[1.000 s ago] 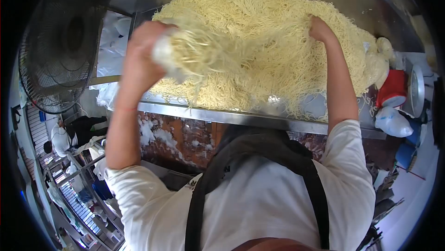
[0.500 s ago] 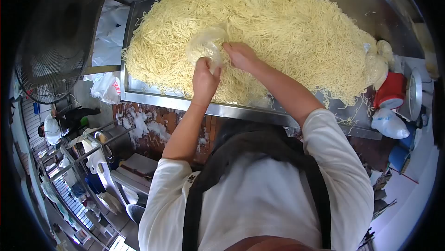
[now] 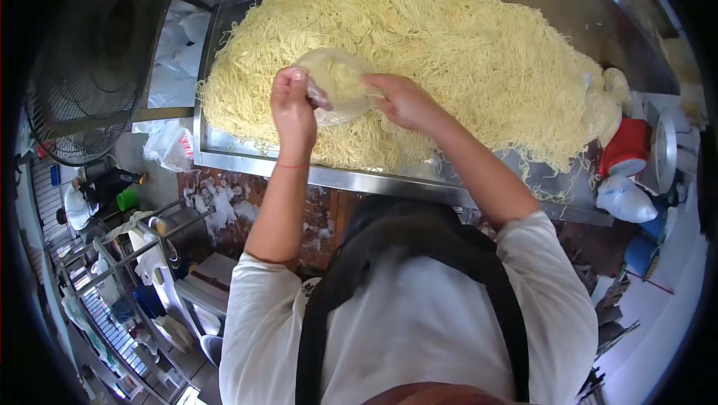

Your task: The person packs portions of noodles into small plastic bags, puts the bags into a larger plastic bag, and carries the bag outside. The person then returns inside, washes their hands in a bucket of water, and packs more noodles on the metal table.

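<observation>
A wide heap of pale yellow noodles (image 3: 479, 53) fills a metal tray (image 3: 351, 179) in front of me. Over the left-middle part of the heap is a clear plastic bag (image 3: 340, 80), spread between both hands, with noodles showing in or through it. My left hand (image 3: 294, 106) pinches the bag's gathered left side, thumb and fingers pressed together. At the bag's right edge, my right hand (image 3: 404, 100) has its fingers closed, seemingly pinching the plastic; the fingertips are slightly blurred.
Filled clear bags (image 3: 604, 117) sit at the tray's right end, near a red container (image 3: 627, 147), a knotted white bag (image 3: 627, 198) and a round metal pan (image 3: 664, 143). A large fan (image 3: 78, 83) stands left. Another person (image 3: 81, 203) bends near a green bucket (image 3: 127, 198).
My left hand has moved up and left, and my right hand slightly right and down. The bag is now spread wider between them. The other person has shifted, showing more of the green bucket.
</observation>
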A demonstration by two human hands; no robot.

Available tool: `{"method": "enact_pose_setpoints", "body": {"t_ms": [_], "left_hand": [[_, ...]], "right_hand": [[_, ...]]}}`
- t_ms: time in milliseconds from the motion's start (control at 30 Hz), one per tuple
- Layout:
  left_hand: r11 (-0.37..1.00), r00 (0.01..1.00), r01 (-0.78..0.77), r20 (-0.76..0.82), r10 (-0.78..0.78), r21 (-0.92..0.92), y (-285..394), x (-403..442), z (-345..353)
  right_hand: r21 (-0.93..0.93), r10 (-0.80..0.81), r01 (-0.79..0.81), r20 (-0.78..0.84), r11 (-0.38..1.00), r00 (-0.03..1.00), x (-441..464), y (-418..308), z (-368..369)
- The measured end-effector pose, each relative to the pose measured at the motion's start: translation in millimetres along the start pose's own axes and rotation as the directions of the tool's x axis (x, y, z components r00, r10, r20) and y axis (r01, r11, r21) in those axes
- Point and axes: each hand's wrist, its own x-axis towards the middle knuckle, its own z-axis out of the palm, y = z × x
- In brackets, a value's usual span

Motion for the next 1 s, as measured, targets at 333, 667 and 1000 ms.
{"method": "enact_pose_setpoints", "body": {"t_ms": [333,667,1000], "left_hand": [[0.976,0.958,-0.03,0.283,-0.034,0.217,20.0,-9.3,19.3],[0.982,0.982,-0.003,0.188,-0.033,0.189,20.2,1.1,-6.0],[0.959,0.931,-0.03,0.358,-0.076,0.281,50.8,3.7,27.9]], "right_hand": [[0.037,-0.192,0.196,-0.092,0.98,0.977,63.3,27.4,8.8],[-0.121,-0.195,0.172,-0.207,0.978,0.959,30.9,21.7,8.7],[0.346,-0.242,0.156,0.221,0.925,0.945,82.9,-34.4,-0.3]]}}
